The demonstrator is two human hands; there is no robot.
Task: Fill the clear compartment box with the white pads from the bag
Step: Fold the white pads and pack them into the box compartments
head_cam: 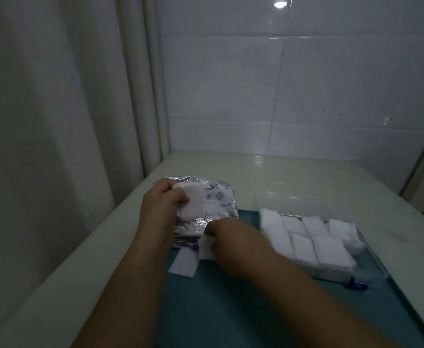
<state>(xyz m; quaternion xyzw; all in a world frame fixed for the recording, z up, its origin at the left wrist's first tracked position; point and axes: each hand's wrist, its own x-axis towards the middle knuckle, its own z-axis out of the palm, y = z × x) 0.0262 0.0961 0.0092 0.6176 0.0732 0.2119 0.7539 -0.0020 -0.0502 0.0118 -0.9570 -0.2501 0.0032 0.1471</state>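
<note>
A silver foil bag with blue print lies at the far left of a teal mat. Above the bag, my left hand grips a stack of white pads. At the bag's near edge my right hand pinches a few white pads. One loose pad lies on the mat below them. On the right stands the clear compartment box, with white pads filling its compartments.
The mat lies on a pale counter that runs to a tiled wall behind. A curtain hangs at the left. A small blue latch sticks out at the box's near edge.
</note>
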